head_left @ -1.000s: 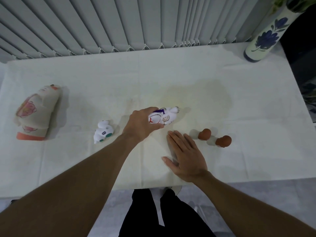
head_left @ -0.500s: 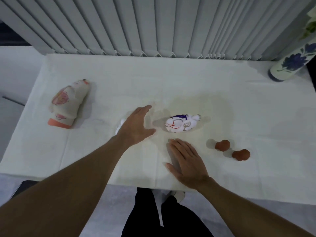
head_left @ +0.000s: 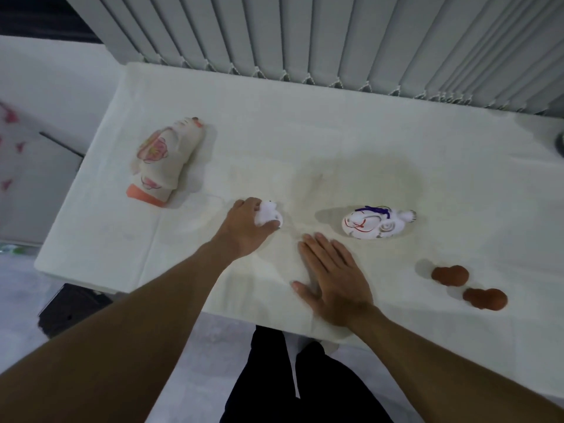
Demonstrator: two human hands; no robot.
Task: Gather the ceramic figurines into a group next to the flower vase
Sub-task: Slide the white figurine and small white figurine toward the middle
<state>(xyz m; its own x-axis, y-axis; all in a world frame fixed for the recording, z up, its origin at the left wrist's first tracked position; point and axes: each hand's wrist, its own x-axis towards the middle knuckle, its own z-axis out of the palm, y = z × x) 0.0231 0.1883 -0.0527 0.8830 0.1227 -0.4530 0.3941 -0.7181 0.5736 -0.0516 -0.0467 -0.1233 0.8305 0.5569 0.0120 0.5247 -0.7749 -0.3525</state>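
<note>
Both hands differ: left hand [head_left: 247,227] grips a small white figurine [head_left: 268,215], right hand [head_left: 332,279] lies flat, fingers spread.

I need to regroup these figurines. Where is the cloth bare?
Bare: the far strip below the blinds, and the right stretch beyond the painted white figurine. Crowded: near the left hand on the small white figurine, and around the two brown figurines.

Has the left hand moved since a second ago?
Yes. The left hand left the painted figurine, crossing leftward to the small white figurine, away from the flat right hand.
</note>
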